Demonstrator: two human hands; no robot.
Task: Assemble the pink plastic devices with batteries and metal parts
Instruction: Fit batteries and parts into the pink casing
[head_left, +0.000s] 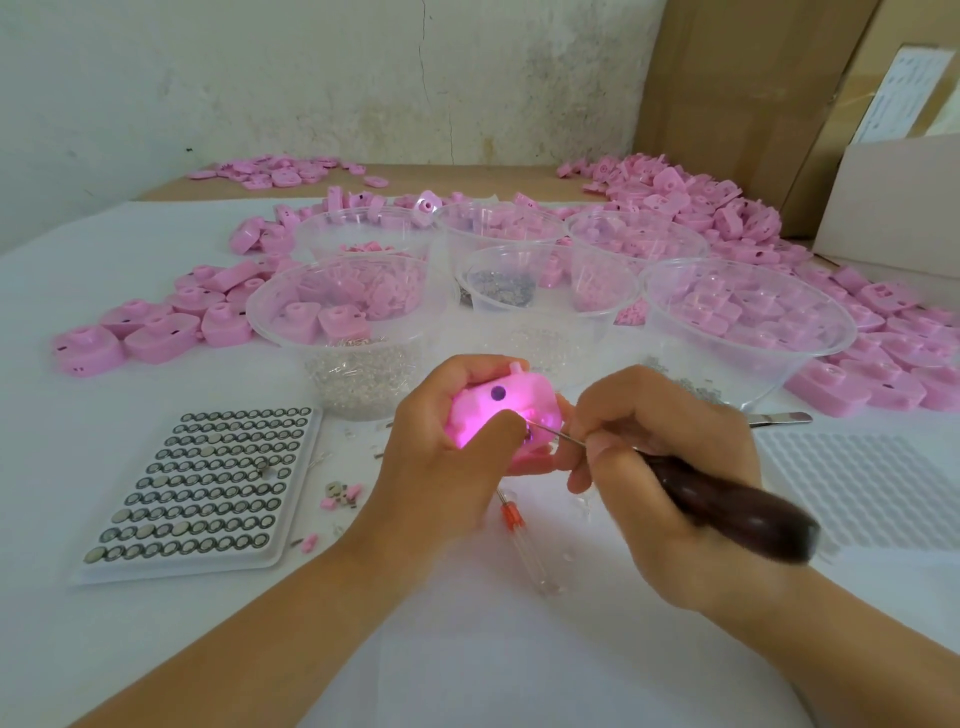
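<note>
My left hand (447, 441) grips a pink plastic device (493, 402) above the table, thumb pressed on its face; the device glows pink inside. My right hand (654, 457) holds an awl with a dark wooden handle (737, 506), and its thin metal tip (545, 427) touches the device beside my left thumb. A white tray of button batteries (208, 483) lies at the left. Small metal parts and pink bits (340, 493) lie loose next to the tray.
Several clear plastic bowls (748, 332) with pink parts, metal pieces and clear bits stand behind my hands. Heaps of pink devices (701, 208) cover the table's left and right. A small red-tipped screwdriver (519, 535) lies under my hands, tweezers (779, 418) and an empty white tray (883, 488) at the right.
</note>
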